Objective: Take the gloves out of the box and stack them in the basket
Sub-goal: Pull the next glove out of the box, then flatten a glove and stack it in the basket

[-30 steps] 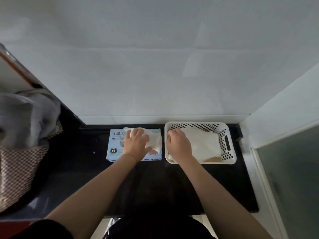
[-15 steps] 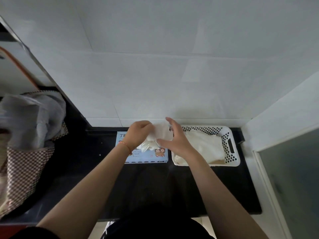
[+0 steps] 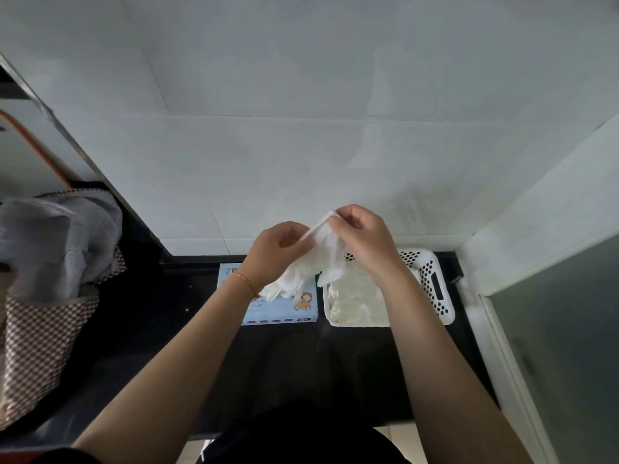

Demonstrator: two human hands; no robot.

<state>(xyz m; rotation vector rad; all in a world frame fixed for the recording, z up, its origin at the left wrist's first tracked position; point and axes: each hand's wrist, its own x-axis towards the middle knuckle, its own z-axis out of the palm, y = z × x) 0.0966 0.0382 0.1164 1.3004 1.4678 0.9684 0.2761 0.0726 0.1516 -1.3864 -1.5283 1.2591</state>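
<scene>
The right hand (image 3: 363,244) pinches the upper edge of a thin white glove (image 3: 321,252) between thumb and fingers, and the left hand (image 3: 276,251) grips the same glove a little lower, with the fingers curled round it. So both hands hold one glove, raised in the air above the gap between the box and the basket. The lower part of the glove hangs down toward the opening of the box (image 3: 283,304). More white material lies at that opening, but I cannot tell if it is joined to the held glove or is a separate one.

The white basket (image 3: 435,286) stands just beside the box, on its right, on the black counter (image 3: 160,316). Inside it there is already a pile of white gloves (image 3: 355,301), rather flat, so I judge that a good part of the work is done. The held glove is not yet in the basket, and the box seems not yet empty (how many remain inside is hidden).

The box is light blue, with a small cartoon figure printed on its top. On its near side I can read "XL". At the far left corner there is Chinese writing, of which only the first character, "丁", is clear; the smaller lines are too blurred to read.
</scene>
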